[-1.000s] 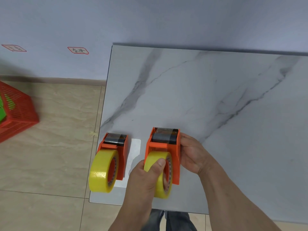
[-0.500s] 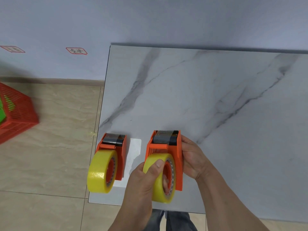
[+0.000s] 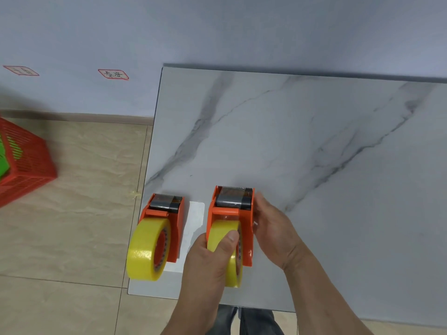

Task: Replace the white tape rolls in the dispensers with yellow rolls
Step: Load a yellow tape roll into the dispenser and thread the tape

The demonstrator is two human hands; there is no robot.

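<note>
Even, soft indoor light, faint shadows, slight motion blur throughout, and wide-angle bending toward the edges.

A grey marble-look table point(image 3: 302, 146) with dark veins stands against the wall, its left edge over a beige tiled floor point(image 3: 72, 226). Near the table's front left corner lies a flat white sheet point(image 3: 196, 213) (paper or thin card, hard to tell which). An orange tape dispenser point(image 3: 167, 226) loaded with a yellow roll point(image 3: 145, 250) stands on that sheet, the roll overhanging the table's left edge. Just beside it, to the right, a second orange dispenser point(image 3: 233, 213) with its own yellow roll point(image 3: 221, 233) sits at the front edge. On the floor, well apart at the left, rests a red basket point(image 3: 26, 163).
</note>
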